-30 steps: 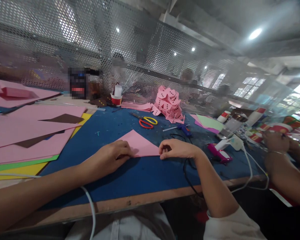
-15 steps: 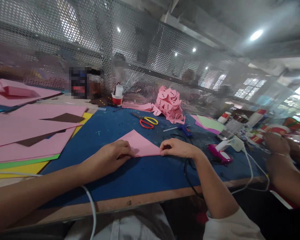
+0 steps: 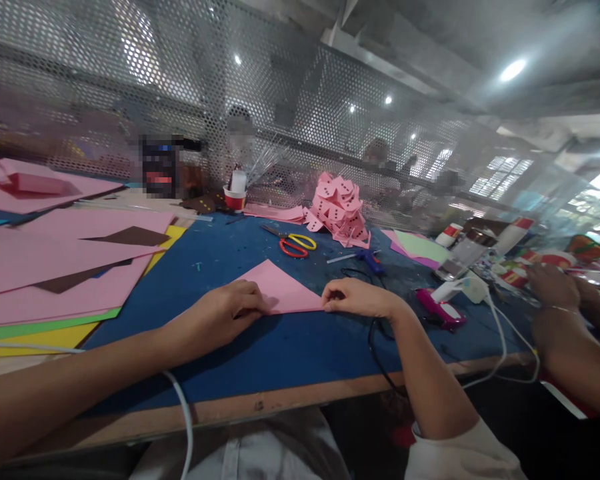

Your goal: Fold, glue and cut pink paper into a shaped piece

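A pink paper sheet point(image 3: 285, 290), folded into a triangle, lies on the blue table mat point(image 3: 290, 353) with its point facing away from me. My left hand point(image 3: 235, 307) is closed at its left side, fingers pressing on the paper near the front edge. At the right corner, my right hand point(image 3: 355, 298) pinches the paper between thumb and curled fingers. Beyond the paper lie scissors point(image 3: 294, 245) with red and yellow handles. A blue glue gun point(image 3: 370, 260) rests behind my right hand.
Stacked coloured sheets point(image 3: 70, 267) cover the left side. A pink paper bundle with dark dots point(image 3: 337, 207) stands at the back, near a red-and-white cup point(image 3: 235, 199). On the right are a magenta device point(image 3: 440, 310), a white cable point(image 3: 503, 333) and another person's arm point(image 3: 570, 333).
My right hand has shifted very slightly to the right along the paper's corner. The left hand and the folded paper look unmoved.
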The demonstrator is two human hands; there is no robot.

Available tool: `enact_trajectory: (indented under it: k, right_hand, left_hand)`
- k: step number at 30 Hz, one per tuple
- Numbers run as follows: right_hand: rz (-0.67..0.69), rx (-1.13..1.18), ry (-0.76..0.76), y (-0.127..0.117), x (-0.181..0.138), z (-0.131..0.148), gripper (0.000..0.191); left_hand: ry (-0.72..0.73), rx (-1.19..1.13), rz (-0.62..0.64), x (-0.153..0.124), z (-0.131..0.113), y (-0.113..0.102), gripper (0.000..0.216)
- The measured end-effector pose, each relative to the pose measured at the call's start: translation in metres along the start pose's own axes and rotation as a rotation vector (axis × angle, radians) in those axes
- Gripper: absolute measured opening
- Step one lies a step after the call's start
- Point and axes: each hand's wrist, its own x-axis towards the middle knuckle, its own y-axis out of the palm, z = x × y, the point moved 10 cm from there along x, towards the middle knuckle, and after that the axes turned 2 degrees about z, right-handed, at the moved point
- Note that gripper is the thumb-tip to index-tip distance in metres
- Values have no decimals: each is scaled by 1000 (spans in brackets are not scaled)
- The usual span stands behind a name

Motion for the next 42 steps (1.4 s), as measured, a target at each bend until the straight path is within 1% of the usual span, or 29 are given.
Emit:
enact_trajectory:
  k: [10,17,26,30,33,37,42]
  right_hand:
    - [-11,-10,15,-1,0,-2,15]
    - [-12,-11,12,0,-1,0,14]
    - [-20,-39,23,-1,-2,2,12]
    - [-40,-42,-19,3,1,15,16]
    - [-100,-40,-86,9,10,35,15]
    - [-166,-34,-127,20,24,53,18]
    - [-200,-45,-122,26,32,57,17]
  left_hand:
    - [5,6,15,1,-3,0,25]
    - [36,80,58,-2,1,7,31]
    - [49,112,50,-1,-6,5,34]
    - [60,113,41,-1,-5,5,33]
    - [54,131,41,-1,-4,6,31]
    - [51,144,41,-2,-6,5,31]
    - [64,144,20,-1,-9,3,29]
